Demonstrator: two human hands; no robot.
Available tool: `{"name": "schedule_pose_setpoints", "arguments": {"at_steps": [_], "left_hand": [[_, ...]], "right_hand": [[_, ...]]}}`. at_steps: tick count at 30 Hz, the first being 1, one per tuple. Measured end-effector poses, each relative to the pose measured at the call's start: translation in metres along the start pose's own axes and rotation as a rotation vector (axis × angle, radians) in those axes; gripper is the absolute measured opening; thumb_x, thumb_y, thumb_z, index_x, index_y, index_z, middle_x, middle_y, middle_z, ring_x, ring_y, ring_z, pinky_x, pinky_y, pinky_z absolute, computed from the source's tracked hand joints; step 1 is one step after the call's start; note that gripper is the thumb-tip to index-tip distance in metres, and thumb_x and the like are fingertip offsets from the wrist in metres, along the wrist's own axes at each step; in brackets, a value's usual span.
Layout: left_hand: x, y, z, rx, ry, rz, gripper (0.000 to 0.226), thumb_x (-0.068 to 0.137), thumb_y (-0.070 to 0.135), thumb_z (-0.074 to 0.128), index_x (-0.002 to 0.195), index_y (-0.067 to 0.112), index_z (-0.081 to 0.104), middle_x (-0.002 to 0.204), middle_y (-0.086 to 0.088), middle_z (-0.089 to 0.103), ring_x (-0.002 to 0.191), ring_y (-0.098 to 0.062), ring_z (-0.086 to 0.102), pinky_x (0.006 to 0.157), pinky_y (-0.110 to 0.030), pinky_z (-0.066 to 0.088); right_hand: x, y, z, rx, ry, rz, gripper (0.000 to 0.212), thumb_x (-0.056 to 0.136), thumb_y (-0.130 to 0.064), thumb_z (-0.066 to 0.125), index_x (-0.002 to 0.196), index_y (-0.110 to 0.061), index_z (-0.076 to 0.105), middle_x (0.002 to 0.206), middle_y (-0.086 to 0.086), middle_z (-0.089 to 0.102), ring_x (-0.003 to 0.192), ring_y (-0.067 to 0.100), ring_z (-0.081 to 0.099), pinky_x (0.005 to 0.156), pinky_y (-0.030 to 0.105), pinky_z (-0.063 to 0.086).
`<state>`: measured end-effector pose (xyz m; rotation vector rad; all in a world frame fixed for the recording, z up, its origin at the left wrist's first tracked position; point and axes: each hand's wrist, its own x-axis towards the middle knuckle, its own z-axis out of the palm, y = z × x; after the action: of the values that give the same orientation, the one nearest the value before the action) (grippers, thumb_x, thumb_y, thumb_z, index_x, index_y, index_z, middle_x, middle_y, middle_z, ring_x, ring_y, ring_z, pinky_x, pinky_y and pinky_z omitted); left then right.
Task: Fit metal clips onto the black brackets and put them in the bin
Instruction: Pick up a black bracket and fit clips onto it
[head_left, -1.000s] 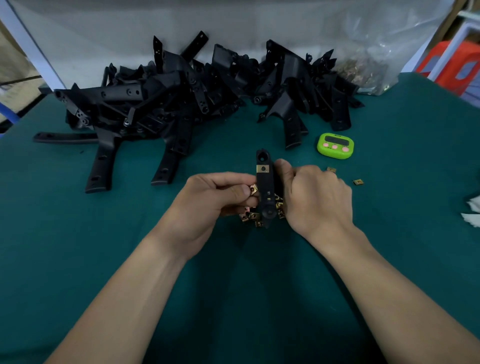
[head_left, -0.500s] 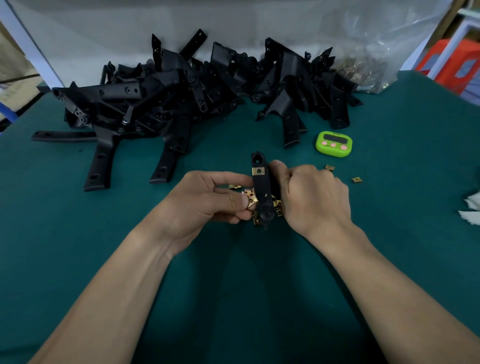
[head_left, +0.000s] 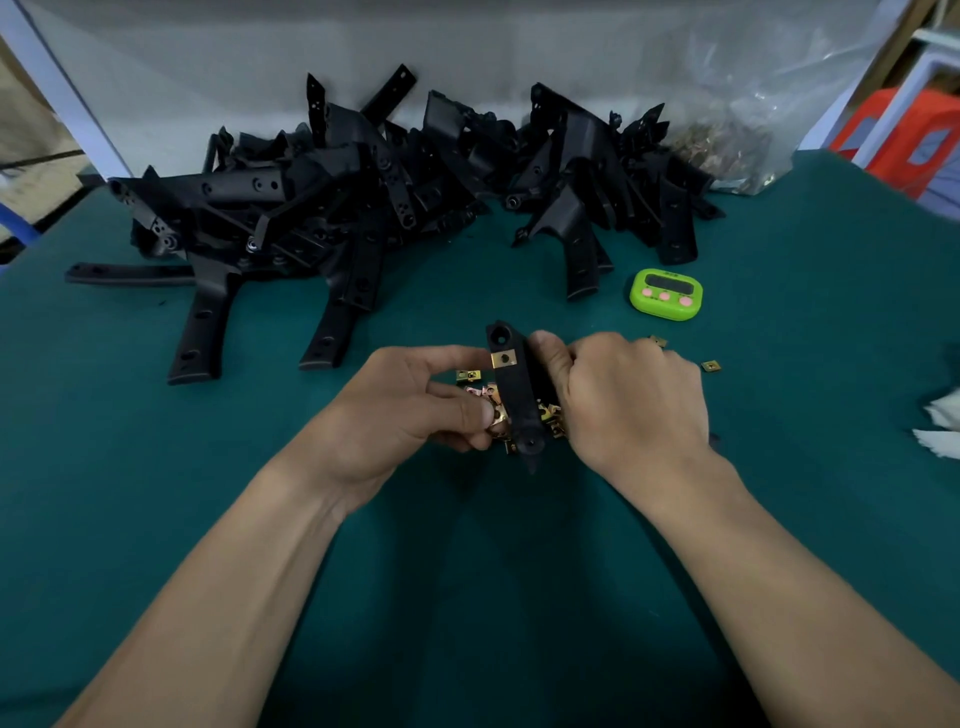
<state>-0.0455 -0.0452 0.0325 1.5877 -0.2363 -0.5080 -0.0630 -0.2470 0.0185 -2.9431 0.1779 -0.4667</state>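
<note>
green table (head_left: 156, 519), grey wall (head_left: 208, 67), red stool (head_left: 909, 135)

Two bare forearms, left hand (head_left: 415, 410) and right hand (head_left: 631, 400), no sleeves, unadorned.

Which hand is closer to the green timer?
The right hand. It sits just in front of the green timer, holding the black bracket. The left hand is farther away, on the bracket's other side.

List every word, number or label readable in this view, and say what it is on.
No text can be read here.
Green timer: small marks above its dark display, too blurred to read; the display shows no legible digits.
Black bracket in the hands: no visible marking.
Clear bag of clips: no label visible.
</note>
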Motion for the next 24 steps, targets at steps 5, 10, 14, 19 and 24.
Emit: {"name": "schedule_pose_setpoints", "arguments": {"at_steps": [5,10,14,19,24], "left_hand": [[-0.003,0.004,-0.002,0.094,-0.01,0.012,0.051,0.084,-0.01,0.073,0.123,0.023,0.068,0.079,-0.021,0.075,0.064,-0.02,0.069,0.063,-0.023,0.055],[-0.003,0.005,0.004,0.224,0.015,0.046,0.055,0.082,-0.007,0.073,0.124,0.027,0.069,0.075,-0.018,0.076,0.064,-0.018,0.07,0.066,-0.025,0.057],[-0.001,0.001,0.013,0.102,0.115,0.034,0.064,0.083,-0.007,0.072,0.141,0.014,0.056,0.075,-0.016,0.076,0.065,-0.018,0.07,0.065,-0.026,0.057],[0.002,-0.006,0.024,-0.138,0.238,-0.046,0.054,0.085,-0.001,0.073,0.135,0.016,0.061,0.074,-0.009,0.074,0.062,-0.015,0.066,0.057,-0.019,0.052],[0.001,-0.009,0.035,-0.161,0.354,0.006,0.058,0.081,-0.004,0.075,0.131,0.022,0.065,0.065,-0.005,0.069,0.055,-0.013,0.057,0.052,-0.017,0.047]], "right_hand": [[-0.004,-0.002,-0.001,-0.051,-0.012,-0.032,0.063,0.101,-0.067,0.015,0.07,-0.022,0.045,0.056,-0.003,0.032,0.057,0.032,0.037,0.058,0.038,0.026],[-0.005,-0.003,0.002,-0.035,-0.056,-0.021,0.061,0.102,-0.066,0.018,0.072,-0.022,0.046,0.057,-0.002,0.034,0.056,0.031,0.037,0.058,0.037,0.028],[-0.003,-0.002,0.0,-0.081,-0.051,0.016,0.062,0.101,-0.065,0.014,0.073,-0.021,0.048,0.057,-0.001,0.031,0.062,0.033,0.039,0.061,0.037,0.028],[0.0,-0.007,-0.005,-0.135,0.025,0.033,0.059,0.103,-0.061,0.016,0.062,-0.022,0.034,0.051,0.0,0.028,0.055,0.028,0.03,0.062,0.036,0.025],[-0.003,-0.009,0.0,-0.147,0.057,0.022,0.057,0.103,-0.061,0.017,0.062,-0.022,0.029,0.061,0.0,0.047,0.055,0.031,0.039,0.06,0.035,0.023]]}}
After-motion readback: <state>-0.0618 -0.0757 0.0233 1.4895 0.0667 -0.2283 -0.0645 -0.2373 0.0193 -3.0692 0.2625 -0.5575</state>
